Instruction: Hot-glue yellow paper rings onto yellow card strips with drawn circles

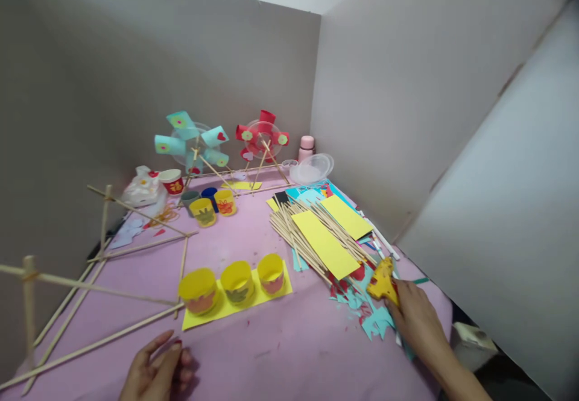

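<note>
While right hand (416,315) clasps yellow tool (382,280), left hand (157,366) half-curled

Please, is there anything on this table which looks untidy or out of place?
Yes: jagged turquoise paper scraps lie scattered near the right hand, which looks messy compared with the yellow cups standing in a row.

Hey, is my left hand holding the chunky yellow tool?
No, the right hand grips the chunky yellow tool, well apart from the left hand.
</note>
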A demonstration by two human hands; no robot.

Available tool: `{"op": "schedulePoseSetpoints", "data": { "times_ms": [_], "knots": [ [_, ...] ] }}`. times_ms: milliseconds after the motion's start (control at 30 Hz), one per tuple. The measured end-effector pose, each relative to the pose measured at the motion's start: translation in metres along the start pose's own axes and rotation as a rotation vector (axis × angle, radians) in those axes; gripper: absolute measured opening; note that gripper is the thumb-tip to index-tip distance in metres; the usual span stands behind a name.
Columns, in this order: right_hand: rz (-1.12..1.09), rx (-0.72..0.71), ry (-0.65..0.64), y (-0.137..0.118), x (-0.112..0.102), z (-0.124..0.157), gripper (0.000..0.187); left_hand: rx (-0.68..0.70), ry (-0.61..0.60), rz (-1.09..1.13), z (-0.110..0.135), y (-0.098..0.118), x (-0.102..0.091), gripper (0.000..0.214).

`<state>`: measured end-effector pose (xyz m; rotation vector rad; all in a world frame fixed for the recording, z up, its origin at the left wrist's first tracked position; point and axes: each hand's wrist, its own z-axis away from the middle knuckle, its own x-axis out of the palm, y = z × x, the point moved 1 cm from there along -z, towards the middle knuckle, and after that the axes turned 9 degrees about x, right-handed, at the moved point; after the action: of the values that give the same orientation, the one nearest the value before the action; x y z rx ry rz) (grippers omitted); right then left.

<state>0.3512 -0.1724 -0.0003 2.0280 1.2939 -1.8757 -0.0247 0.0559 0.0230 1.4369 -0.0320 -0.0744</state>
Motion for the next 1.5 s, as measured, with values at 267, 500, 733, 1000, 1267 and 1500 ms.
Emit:
{"op": "schedulePoseSetpoints", "data": {
  "times_ms": [267, 500, 733, 1000, 1267, 1500],
  "knots": [
    [-0.402, 0.200, 0.093, -0.004, -0.043, 0.012, 0.045, 0.413, -0.199, -0.479, 0.026, 0.049, 0.026, 0.032],
    [-1.488, 0.890, -0.358, -0.074, -0.075, 0.020, 0.044, 1.016, -0.640, -1.075, 0.013, 0.104, 0.109, 0.024],
    [-1.680, 0.981, -0.749, -0.115, -0.052, 0.022, 0.029, 1.014, -0.726, -1.139, 0.005, 0.105, 0.129, 0.015],
    [-1.695, 0.898, -0.709, -0.112, -0.060, 0.020, 0.029, 0.752, -0.852, -0.801, 0.047, 0.074, 0.157, 0.040],
    [-1.783, 0.940, -0.611, -0.092, -0.061, 0.022, 0.030, 0.532, -0.960, -1.025, 0.069, 0.032, 0.174, 0.022],
    [-1.926, 0.961, -0.550, -0.075, -0.072, 0.013, 0.035, 0.470, -1.068, -0.999, 0.076, 0.030, 0.167, 0.016]
  ]
}}
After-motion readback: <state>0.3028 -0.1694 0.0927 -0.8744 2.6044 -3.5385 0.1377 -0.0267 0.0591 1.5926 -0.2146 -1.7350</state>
